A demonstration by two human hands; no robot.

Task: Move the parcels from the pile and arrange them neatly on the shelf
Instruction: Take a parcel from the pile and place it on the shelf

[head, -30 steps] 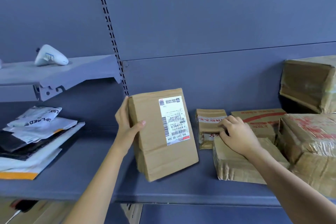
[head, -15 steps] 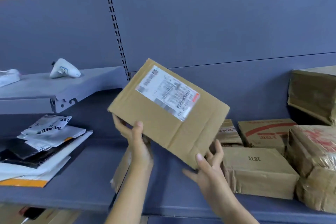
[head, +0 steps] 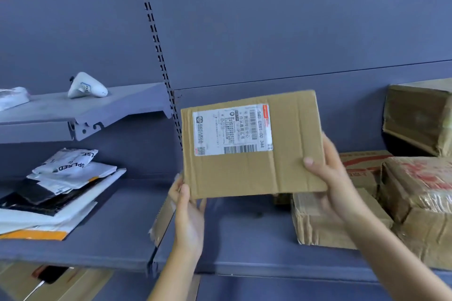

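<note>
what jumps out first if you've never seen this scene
The flat brown cardboard parcel with a white shipping label stands out first, held up mid-view above the blue-grey metal shelf: the left hand holds its lower left corner, the right hand its right edge. Next come the taped brown cardboard boxes at the shelf's right and the stack of white and black plastic mailer bags at its left.

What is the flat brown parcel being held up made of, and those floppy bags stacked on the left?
The flat parcel looks like brown cardboard, matt and creased along folds, with a printed white paper label. The floppy bags are probably thin plastic film, white and black, smooth, slightly glossy, wrinkled and limp.
</note>
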